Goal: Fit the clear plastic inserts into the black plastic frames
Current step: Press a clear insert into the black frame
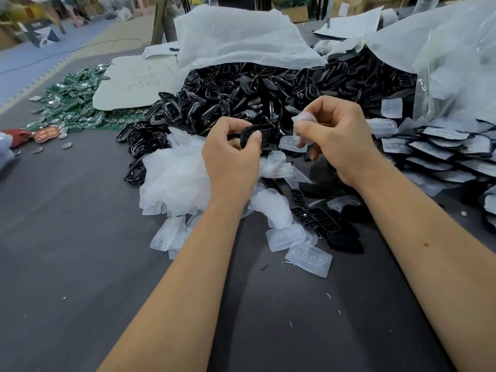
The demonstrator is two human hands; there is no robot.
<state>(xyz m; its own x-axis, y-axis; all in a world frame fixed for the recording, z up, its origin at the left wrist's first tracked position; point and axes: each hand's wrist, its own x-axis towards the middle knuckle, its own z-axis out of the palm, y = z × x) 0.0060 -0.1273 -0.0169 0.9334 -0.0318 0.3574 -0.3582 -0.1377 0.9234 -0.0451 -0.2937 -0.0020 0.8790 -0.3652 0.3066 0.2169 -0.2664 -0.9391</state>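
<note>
Between the two hands, just above the table (80,237), the coming fit turns on a small gap. The left hand (230,159) curls its fingers and thumb round a black frame (253,136), gripping it by its left end, so that the frame's long axis runs roughly crosswise, toward the other hand. The right hand (341,138) pinches a clear insert (303,120) between thumb and fingertips, holding it up and a little higher than the frame. The insert lies just to the right of the frame, near it but apart; the two do not touch yet. Its own long axis is hard to read, since the fingers cover much of it.

By my judgement the right hand must bring the insert leftward and down onto the frame's open face, turning it until both long axes agree; the left hand only has to hold steady. The frame's right end is the nearer target.

Supplies lie all round. Beyond the hands, a heap of frames (255,92) spills from an open bag (236,38). Under and to the left of the left hand sits a pile of inserts (177,175), with more loose ones near the forearms. To the right of the right hand, finished pieces (442,154) lie in overlapping rows. Far to the left are green circuit boards (72,100).
</note>
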